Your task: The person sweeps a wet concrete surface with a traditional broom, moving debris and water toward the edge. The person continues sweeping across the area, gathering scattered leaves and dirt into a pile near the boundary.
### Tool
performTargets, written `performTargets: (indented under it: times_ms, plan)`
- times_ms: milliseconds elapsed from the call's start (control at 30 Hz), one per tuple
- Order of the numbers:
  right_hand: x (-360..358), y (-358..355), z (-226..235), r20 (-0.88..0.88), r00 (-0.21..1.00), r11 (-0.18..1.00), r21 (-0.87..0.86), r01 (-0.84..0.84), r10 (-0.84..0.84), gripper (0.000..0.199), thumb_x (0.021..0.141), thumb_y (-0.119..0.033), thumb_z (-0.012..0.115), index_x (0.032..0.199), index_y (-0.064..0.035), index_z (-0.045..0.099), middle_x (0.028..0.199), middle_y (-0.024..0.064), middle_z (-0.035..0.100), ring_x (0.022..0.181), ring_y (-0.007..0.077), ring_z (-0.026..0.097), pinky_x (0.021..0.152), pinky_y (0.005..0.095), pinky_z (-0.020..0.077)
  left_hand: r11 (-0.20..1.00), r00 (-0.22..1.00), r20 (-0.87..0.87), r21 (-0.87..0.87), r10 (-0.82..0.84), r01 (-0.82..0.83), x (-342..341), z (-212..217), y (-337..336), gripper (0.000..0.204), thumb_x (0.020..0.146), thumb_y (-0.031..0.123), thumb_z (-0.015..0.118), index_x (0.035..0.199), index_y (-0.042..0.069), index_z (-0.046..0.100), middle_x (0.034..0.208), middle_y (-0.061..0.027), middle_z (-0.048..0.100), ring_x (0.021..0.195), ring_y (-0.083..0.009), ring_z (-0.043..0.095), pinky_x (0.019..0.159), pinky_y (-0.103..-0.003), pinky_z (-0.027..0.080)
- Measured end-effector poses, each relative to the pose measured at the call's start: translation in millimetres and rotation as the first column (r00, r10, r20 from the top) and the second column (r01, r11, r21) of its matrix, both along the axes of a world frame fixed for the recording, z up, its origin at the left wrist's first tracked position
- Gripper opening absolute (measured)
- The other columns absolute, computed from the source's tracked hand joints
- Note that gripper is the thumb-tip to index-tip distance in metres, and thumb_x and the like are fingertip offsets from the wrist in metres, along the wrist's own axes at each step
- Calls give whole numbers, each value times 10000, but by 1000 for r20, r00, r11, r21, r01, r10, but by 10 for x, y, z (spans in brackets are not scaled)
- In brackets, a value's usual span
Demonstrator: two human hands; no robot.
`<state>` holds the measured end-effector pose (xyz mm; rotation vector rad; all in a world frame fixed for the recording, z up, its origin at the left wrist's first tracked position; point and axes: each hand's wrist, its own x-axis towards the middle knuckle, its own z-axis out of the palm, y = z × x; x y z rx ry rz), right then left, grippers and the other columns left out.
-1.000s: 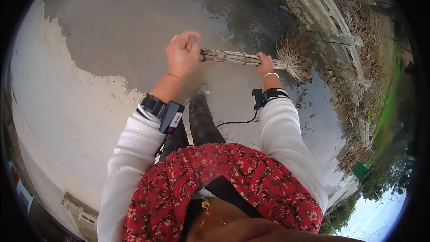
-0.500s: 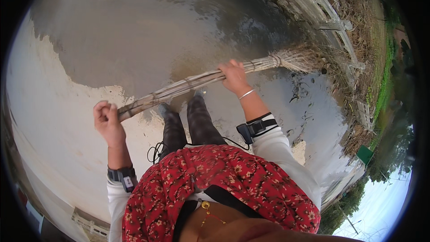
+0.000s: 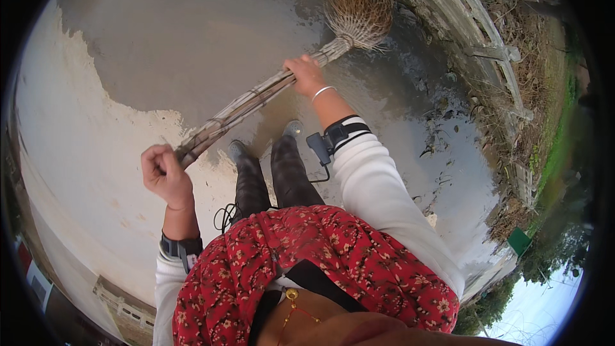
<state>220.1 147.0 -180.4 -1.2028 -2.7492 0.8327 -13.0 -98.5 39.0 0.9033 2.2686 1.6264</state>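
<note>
A long twig broom made of bound sticks slants across in front of me, its brushy, reddish-brown head up at the far right. My left hand is closed at the butt end of the handle, fingers curled and slightly blurred. Farther up, my right hand wraps round the shaft a short way below the binding under the bristles. The bristles are over the dark wet ground, and I cannot tell whether they touch it.
Muddy water spreads over the pale concrete. A concrete railing runs along the right, with leaves and dry brush beside it. My booted feet stand at the puddle's edge. Loose black cable hangs by my left leg.
The broom head has swung away from the railing, leftward and farther out. My right hand has moved left and up with the shaft; the left hand has shifted slightly right.
</note>
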Motion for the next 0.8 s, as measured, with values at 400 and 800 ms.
performTargets:
  times_ms: [400,800]
  plan:
    - [1328,312,526,338,932,991,70,118,-134,322,723,-8,684,998,-171,641,989,42,694,1027,295,577,856,448,434,988,946,310,-89,-95,129,333,-553,841,168,770,-11,678,911,71,639,619,55,383,580,-59,378,558,-227,357]
    - [-554,-462,861,-77,985,986,75,-148,153,354,672,-7,673,983,-170,624,965,19,646,1039,246,554,885,402,396,969,970,168,143,175,-199,-660,611,-825,139,897,-75,601,943,51,563,687,67,424,640,-44,379,654,-204,381]
